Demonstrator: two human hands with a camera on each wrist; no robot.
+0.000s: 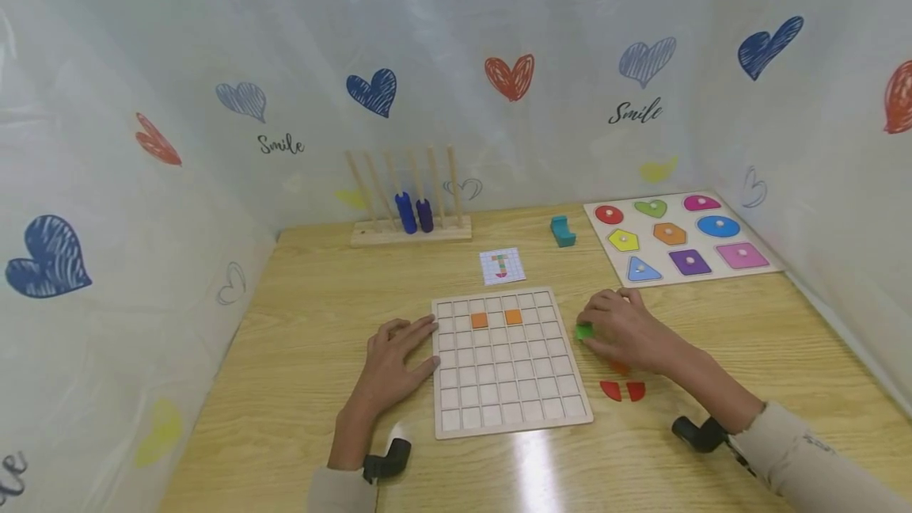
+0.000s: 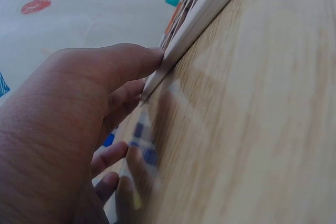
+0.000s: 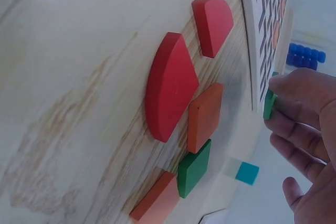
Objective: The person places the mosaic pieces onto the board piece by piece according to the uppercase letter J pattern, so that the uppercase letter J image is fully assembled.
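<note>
A wooden grid board (image 1: 510,386) lies mid-table, with an orange square tile (image 1: 479,321) and another orange tile (image 1: 513,317) in its second row. My left hand (image 1: 393,362) rests at the board's left edge, its thumb and fingertips touching the rim. Just right of the board, my right hand (image 1: 627,331) pinches a green square tile (image 3: 269,103) between thumb and fingers. Below that hand lie two red quarter-round pieces (image 3: 172,87). Beside them in the right wrist view are orange tiles (image 3: 206,116) and a green tile (image 3: 194,169). A picture card (image 1: 502,266) sits behind the board.
At the back stands a wooden peg rack (image 1: 413,236) with blue and purple beads. A teal curved block (image 1: 563,231) lies right of it. A shape puzzle board (image 1: 644,216) with knobbed pieces occupies the back right. White printed sheeting (image 1: 442,38) encloses the table.
</note>
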